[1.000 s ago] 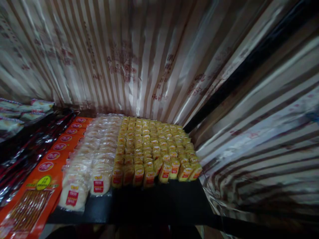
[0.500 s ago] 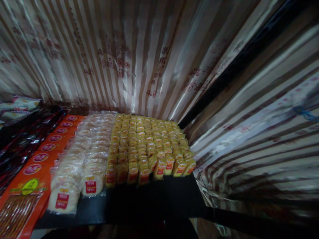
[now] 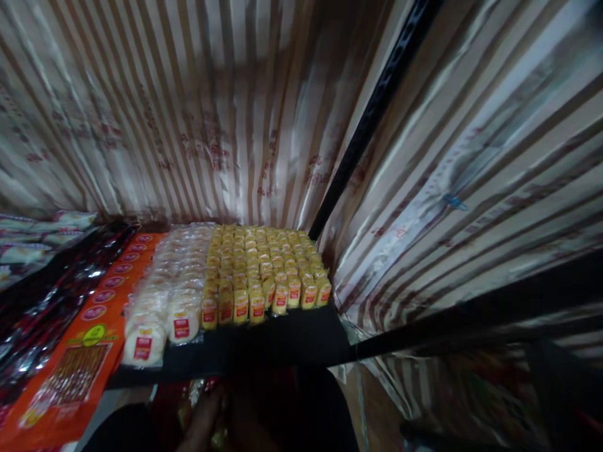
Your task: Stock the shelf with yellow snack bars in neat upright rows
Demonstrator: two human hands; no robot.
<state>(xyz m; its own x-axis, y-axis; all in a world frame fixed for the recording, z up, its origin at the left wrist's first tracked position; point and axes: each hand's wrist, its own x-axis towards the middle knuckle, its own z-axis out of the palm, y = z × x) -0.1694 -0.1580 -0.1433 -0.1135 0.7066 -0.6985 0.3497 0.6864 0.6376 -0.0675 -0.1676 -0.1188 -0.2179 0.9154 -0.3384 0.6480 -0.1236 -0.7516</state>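
Observation:
My left hand (image 3: 205,419) shows dimly at the bottom edge, below the shelf front, its fingers drawn together. Close beside it, my right hand (image 3: 242,417) is almost lost in shadow, and its fingers cannot be made out. A bit of shiny yellow wrapper (image 3: 219,437) shows between and below the hands. Just past the left hand is a clear, glinting wrapper (image 3: 195,390). On the shelf above stand tight rows of small yellow-wrapped snack packets (image 3: 257,306). Left of them run two rows of round white crackers in clear wrap (image 3: 144,347).
Orange snack bags (image 3: 101,314), dark glossy packets (image 3: 61,285) and white bags (image 3: 70,220) fill the shelf's left side. The black shelf (image 3: 292,339) ends at a slanting dark post (image 3: 358,138). Striped plastic sheeting (image 3: 226,113) hangs behind and to the right.
My view has tilted down and swung right, so the shelf sits farther left and looks smaller. Both hands now show at the bottom edge. The packets on the shelf look unchanged.

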